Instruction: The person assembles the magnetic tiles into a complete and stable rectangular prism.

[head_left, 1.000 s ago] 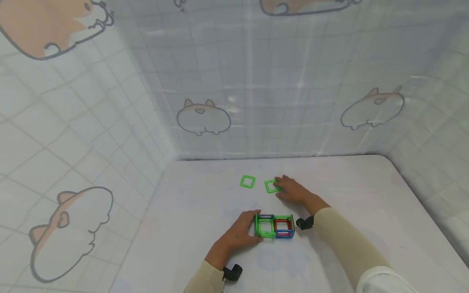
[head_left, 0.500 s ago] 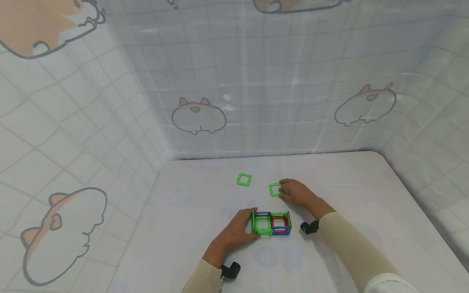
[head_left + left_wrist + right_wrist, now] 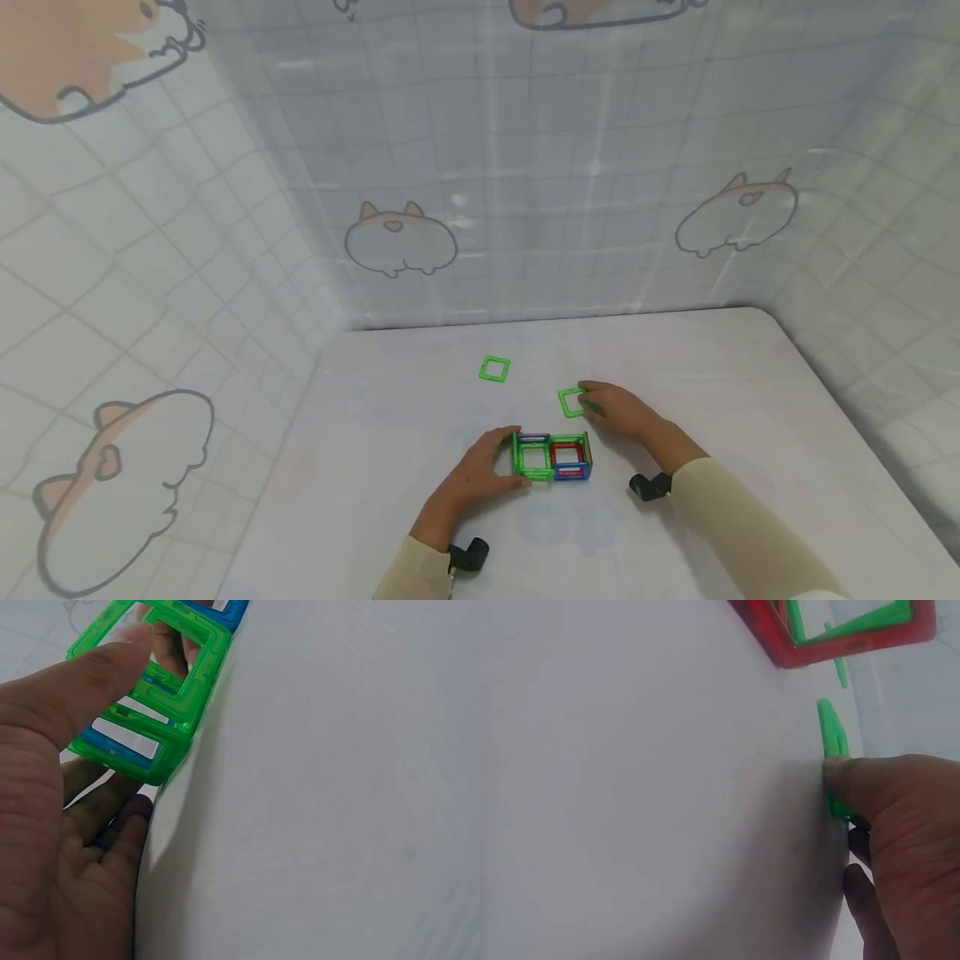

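Note:
A small box-like block (image 3: pixel 552 457) of magnetic square tiles, green, blue and red, sits on the white table. My left hand (image 3: pixel 474 477) holds its left end, thumb on the near side and fingers on the far side. The left wrist view shows that thumb (image 3: pixel 97 679) across the block's green frames (image 3: pixel 176 746). Just beyond the block and to its right, my right hand (image 3: pixel 618 410) pinches a green square magnetic tile (image 3: pixel 564 405) by its right side. In the right wrist view the thumb presses on this green tile (image 3: pixel 830 731), low over the table; contact with the tabletop is unclear.
Another green square tile (image 3: pixel 492 380) lies flat farther back on the table (image 3: pixel 390 417), left of the right hand. Pale sheeting (image 3: pixel 525 250) printed with cartoon dogs rises behind the table and at both sides.
My right hand has taken hold of the green tile's edge and drawn it nearer to me and slightly right. The left hand stays on the block. The head view has shifted a little.

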Demonstrator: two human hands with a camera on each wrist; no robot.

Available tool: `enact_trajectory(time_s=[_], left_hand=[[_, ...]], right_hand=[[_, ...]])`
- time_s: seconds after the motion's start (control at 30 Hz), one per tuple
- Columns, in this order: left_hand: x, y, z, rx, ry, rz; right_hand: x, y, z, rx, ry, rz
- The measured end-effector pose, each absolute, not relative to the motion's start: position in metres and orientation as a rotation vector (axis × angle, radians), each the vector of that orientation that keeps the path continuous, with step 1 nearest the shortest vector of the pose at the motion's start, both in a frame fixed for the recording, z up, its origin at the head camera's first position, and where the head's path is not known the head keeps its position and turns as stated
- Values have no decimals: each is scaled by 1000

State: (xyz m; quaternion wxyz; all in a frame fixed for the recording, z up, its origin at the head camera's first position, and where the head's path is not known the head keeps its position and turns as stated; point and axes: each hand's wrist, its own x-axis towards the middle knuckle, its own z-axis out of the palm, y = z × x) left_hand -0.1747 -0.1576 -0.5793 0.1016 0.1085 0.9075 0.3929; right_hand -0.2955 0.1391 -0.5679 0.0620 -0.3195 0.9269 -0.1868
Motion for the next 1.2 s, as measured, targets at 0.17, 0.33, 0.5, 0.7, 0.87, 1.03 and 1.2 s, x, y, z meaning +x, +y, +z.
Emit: enact_trajectory(time_s=[0.17, 0.33, 0.5, 0.7, 0.87, 1.03, 1.2], left_hand=[[-174, -160, -582, 340, 2682, 1195], [-175, -159, -583, 350, 2687, 1185], [-175, -159, -581, 364, 2684, 1183], [-176, -158, -579, 343, 2664, 1199], [-176, -158, -578, 327, 2663, 1194], [-176, -157, -577, 319, 2652, 1193], [-176, -156, -577, 319, 2654, 1190]], right_hand=[[-281, 147, -566, -948, 2827, -551], [-272, 154, -568, -950, 2886, -528], [-261, 160, -570, -895, 2938, -539], [-250, 167, -570, -846, 3013, -565], [-244, 170, -562, -823, 3061, -651], [-237, 168, -547, -806, 3071, -924], [-230, 157, -530, -848, 3027, -1006]])
